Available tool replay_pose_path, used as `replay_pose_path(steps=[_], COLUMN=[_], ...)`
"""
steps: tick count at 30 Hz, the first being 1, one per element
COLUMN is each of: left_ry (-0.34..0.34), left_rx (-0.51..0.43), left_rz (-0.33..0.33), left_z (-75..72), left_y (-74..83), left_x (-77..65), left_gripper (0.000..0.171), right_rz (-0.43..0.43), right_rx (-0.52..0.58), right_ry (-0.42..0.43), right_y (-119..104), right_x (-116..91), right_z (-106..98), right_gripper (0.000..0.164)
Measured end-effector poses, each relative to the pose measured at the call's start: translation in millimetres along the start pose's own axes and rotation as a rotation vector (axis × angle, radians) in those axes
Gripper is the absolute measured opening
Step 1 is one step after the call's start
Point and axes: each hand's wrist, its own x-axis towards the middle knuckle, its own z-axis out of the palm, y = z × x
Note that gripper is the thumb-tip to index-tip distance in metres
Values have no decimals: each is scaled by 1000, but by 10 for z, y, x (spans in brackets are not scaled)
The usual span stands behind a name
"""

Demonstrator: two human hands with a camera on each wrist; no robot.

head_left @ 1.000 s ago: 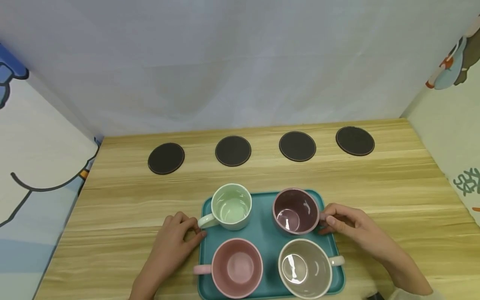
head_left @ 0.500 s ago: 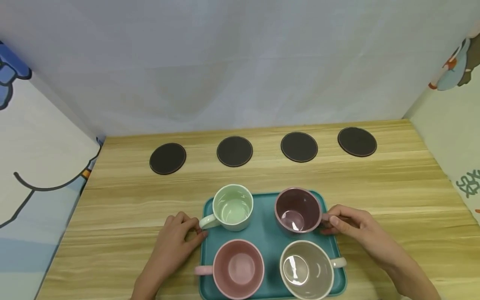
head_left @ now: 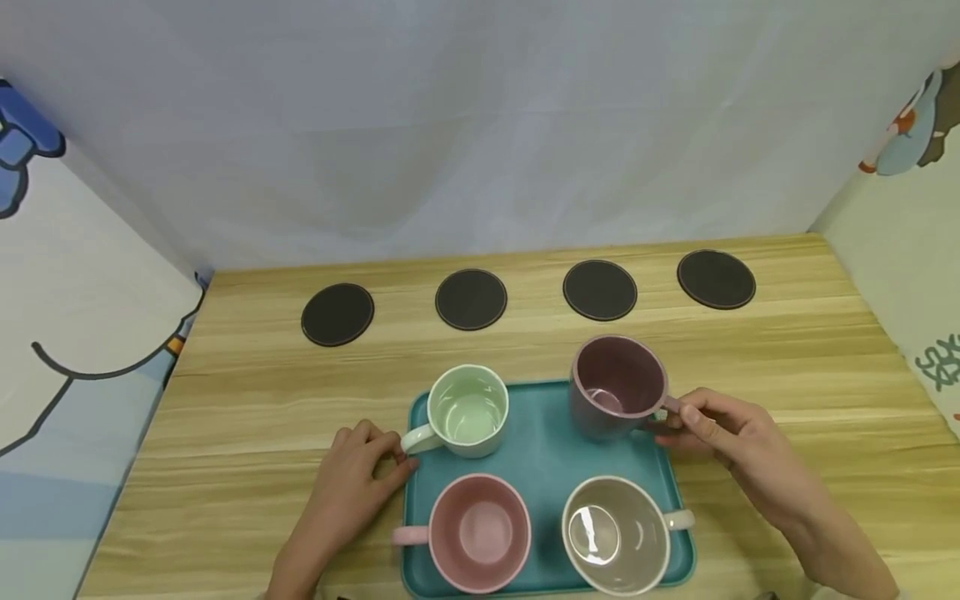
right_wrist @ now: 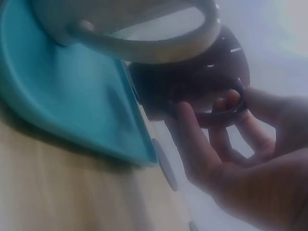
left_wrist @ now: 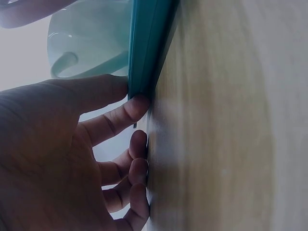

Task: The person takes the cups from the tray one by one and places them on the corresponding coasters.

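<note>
Grip on the right hand (head_left: 753, 454), right of the frame's lower centre, has thumb and fingers pinched on the handle (head_left: 671, 404) of the plum mug (head_left: 617, 387)! That mug tilts over the upper right corner of the teal tray (head_left: 540, 446). Over at lower left, the left hand (head_left: 348, 479) pinches the tray's left edge between thumb and forefinger, just beside the mint mug's handle. The mint mug (head_left: 468, 412) stands at the tray's upper left, the pink mug (head_left: 480, 533) lower left, the cream mug (head_left: 617, 535) lower right. And along the back of the wooden counter (head_left: 232, 400), a row of four black discs (head_left: 337, 314) stretches across mid-frame, pale cloth (head_left: 480, 133) behind them filling the top.
</note>
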Motion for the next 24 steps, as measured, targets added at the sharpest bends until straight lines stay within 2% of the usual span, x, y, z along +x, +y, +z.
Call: replay_pose_path(steps=[9, 17, 24], left_ry=[-10, -18, -13], left_rx=[-3, -6, -10], left_rz=[-5, -11, -8], left_z=[-7, -3, 4], left_y=[-2, -7, -11], left_x=[3, 4, 8], left_gripper=[20, 20, 20], right_rz=[-70, -162, -167], right_rx=[237, 435, 569], right_ry=[173, 311, 384], right_y=[-51, -128, -190], right_x=[47, 123, 239], right_z=[-158, -338, -528], right_gripper=[33, 28, 24])
